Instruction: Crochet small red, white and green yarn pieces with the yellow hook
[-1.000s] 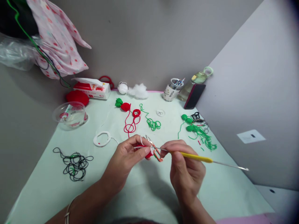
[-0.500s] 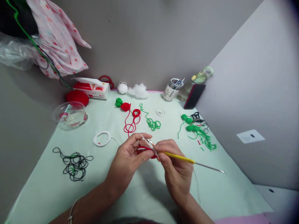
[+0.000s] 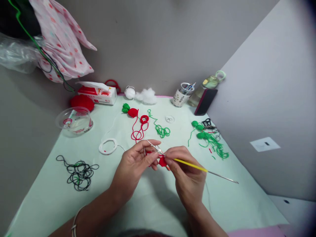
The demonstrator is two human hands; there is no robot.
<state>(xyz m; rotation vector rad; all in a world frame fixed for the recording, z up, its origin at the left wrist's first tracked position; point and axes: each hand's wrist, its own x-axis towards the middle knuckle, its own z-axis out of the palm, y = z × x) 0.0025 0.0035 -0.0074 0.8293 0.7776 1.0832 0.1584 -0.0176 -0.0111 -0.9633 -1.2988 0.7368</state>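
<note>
My left hand pinches a small red crocheted piece between thumb and fingers, with white yarn running over its index finger. In my right hand is a crochet hook with a yellow handle; its bare metal end points to the right. The hook's other tip meets the red piece between both hands, where my fingers partly hide it. Something orange and silvery shows beside the piece, too small to make out.
Left lie tangled black yarn, a white yarn ring and a clear tub. Red yarn and green yarn lie ahead. Behind stand a tissue box, a pen tin and a phone; green pieces lie right.
The hook has tilted slightly within my right hand. My left thumb has drawn back a little to the left, and more of the red piece now shows under the fingertips.
</note>
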